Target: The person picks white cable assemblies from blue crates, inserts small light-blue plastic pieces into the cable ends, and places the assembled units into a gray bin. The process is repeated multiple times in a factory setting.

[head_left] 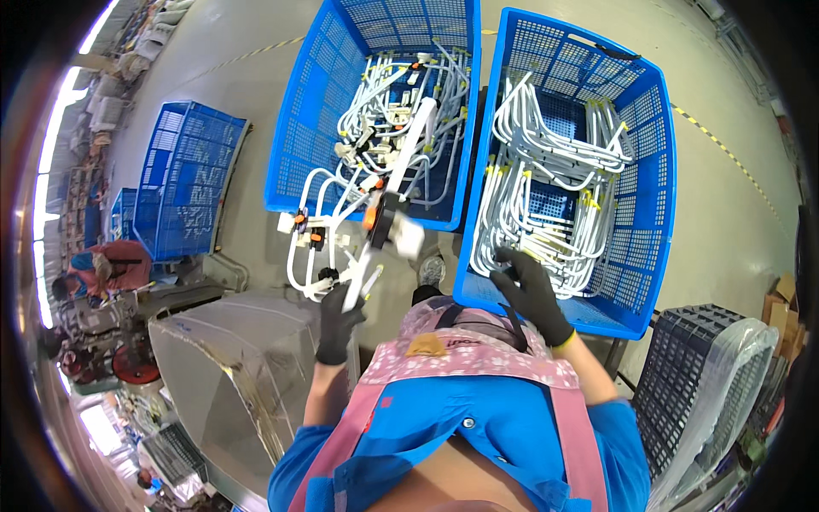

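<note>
My left hand [339,326], in a black glove, is closed round the lower end of a white tube [416,136] that slants up toward the left blue crate. Partway along the tube sits a black and orange clamp [375,218] with a blurred white block [407,236] beside it. Bent white tubes with orange-and-black fittings [309,229] hang over the crate's near edge next to this hand. My right hand [533,294], also black-gloved, has its fingers apart over the near edge of the right blue crate, close to bent white tubes [546,243]. Nothing shows in its grasp.
The left blue crate [299,128] holds more tubes with fittings; the right blue crate [655,171] holds stacked bent tubes. A grey bin [230,341] stands at my left, a black plastic-wrapped crate [682,375] at my right. Another person [119,264] works at far left.
</note>
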Demonstrator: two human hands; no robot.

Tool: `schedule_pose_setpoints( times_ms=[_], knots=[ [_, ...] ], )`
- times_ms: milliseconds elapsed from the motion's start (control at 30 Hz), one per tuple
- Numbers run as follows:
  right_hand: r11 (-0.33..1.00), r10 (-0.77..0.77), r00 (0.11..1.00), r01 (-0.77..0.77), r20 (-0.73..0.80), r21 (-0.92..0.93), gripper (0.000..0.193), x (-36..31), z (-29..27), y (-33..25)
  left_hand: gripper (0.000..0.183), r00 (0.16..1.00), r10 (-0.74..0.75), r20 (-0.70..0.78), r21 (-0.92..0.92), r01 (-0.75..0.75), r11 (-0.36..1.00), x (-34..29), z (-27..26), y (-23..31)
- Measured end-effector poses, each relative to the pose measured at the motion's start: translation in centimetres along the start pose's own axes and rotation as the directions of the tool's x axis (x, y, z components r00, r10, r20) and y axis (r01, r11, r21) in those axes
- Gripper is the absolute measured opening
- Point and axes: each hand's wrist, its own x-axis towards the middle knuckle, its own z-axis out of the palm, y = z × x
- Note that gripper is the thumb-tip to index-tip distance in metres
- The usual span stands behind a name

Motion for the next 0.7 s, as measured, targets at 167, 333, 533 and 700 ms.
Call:
schedule_pose_setpoints(
  times_ms=[167, 333, 533, 700],
  knots=[
    [0.891, -0.432, 0.87, 0.372, -0.237, -0.26, 0.082, 6.9, -1.7, 2.1, 0.016, 0.986, -0.136, -0.1, 0.225, 0.155, 0.962, -12.0, -5.3, 5.8],
    [0.8, -0.545, 0.828, 0.56, -0.128, 0.216, 0.056, 9.6, 2.1, 0.2, 0.026, 0.965, -0.103, -0.24, 0.411, 0.197, 0.89, -20.8, -6.3, 11.6],
    [0.822, -0.527, 0.849, 0.501, 0.027, 0.271, 0.012, 4.9, 9.1, 1.3, 0.052, 0.948, -0.295, -0.116, 0.087, 0.306, 0.948, -24.5, -7.5, 15.7],
    [0.658, -0.725, 0.687, 0.666, 0.056, 0.352, 0.016, -2.1, 12.1, 1.5, 0.101, 0.977, -0.188, -0.097, 0.188, 0.204, 0.961, -20.6, -4.8, 19.3]
  ],
)
